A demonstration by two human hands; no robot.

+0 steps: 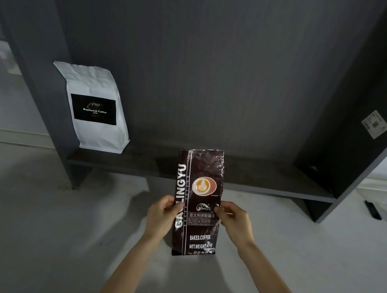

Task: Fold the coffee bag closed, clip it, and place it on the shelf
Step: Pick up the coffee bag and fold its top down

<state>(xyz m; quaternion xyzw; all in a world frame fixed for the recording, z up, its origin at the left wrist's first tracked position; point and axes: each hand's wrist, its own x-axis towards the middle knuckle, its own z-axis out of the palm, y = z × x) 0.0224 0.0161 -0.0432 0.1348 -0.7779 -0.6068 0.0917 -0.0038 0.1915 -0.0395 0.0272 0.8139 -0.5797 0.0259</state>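
A tall dark brown foil coffee bag point(199, 192) with a latte picture and white lettering is held upright in front of the shelf point(140, 165). My left hand point(161, 215) grips its left edge at mid-height, thumb on the front. My right hand point(233, 220) pinches the right edge at the same height. The bag's top stands straight and unfolded, level with the shelf board. No clip shows in either hand or nearby.
A white coffee bag point(96, 107) with a black label stands on the left end of the dark grey shelf. The shelf's side panels point(358, 135) rise at both ends. A black object point(372, 210) lies on the pale floor at right.
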